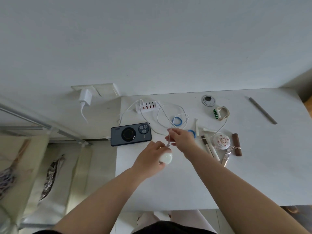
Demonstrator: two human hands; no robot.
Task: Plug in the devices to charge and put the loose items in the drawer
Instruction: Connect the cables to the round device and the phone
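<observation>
My left hand (pixel 150 155) grips a small white rounded device (pixel 166 157) just above the white desk (pixel 185 188). My right hand (pixel 179 137) pinches the end of a white charging cable (pixel 168 140) right at the top of that device. The cable runs back to a white multi-port charger (pixel 147 106) at the desk's far left. A dark phone (pixel 130 134) lies face down at the left edge with a cable at its left end. A cream smartwatch (pixel 221 113) with a green lit screen lies at the back right.
Two blue hair ties (pixel 177 121), white clips, pens (pixel 208 146), a round patterned compact (pixel 221 141), a brown bar (pixel 236 144) and a silver hair clip (pixel 228 155) lie to the right. A grey pencil (pixel 262 110) lies far right. A wall plug (pixel 85 97) hangs left of the desk.
</observation>
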